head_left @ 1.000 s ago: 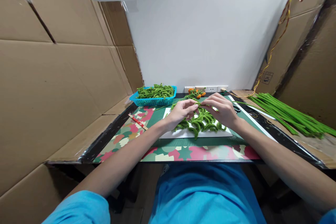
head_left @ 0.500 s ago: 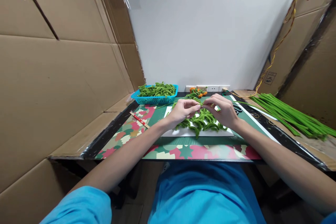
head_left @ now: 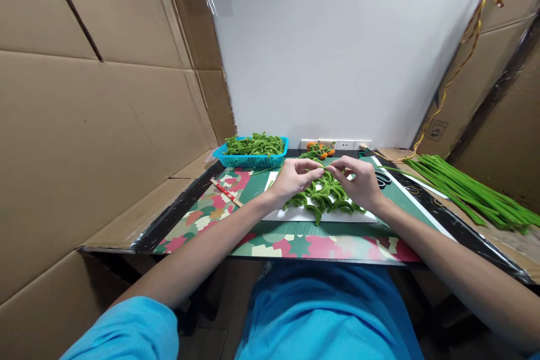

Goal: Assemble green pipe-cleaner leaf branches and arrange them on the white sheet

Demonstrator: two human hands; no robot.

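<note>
At left, a blue basket is being filled by green curls; at centre, over a white sheet, a green strip is being pinched, thumb to finger, by the left hand and the right hand. Compared with half a second ago, slightly more space is being shown between the two pinches, so shaping or drawing-out is presumably being done. At right, scissors and green stems are being left untouched.
</note>
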